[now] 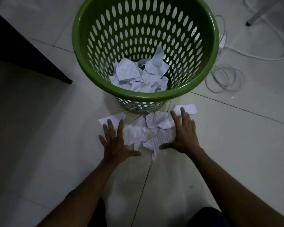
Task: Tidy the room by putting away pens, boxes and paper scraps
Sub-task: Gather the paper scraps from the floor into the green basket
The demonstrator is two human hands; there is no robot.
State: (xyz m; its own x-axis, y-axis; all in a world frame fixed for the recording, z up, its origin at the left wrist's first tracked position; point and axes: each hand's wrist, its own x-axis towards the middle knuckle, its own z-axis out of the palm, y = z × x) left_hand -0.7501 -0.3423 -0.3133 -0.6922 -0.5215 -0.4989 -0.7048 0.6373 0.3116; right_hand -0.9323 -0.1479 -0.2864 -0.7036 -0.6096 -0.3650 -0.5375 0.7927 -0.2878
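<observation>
Green perforated plastic basket (145, 94) w/ crumpled paper inside. Torn lined paper scraps (157, 141) on glossy tile floor (39, 145) btwn left hand (116, 145) & right hand (185, 136), both hands splayed wide, flat.

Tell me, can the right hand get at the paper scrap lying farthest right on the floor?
Probably yes: the right hand, fingers spread, has a fingertip at the edge of that scrap, with nothing between them. The green basket stands just beyond, out of the way.
</observation>
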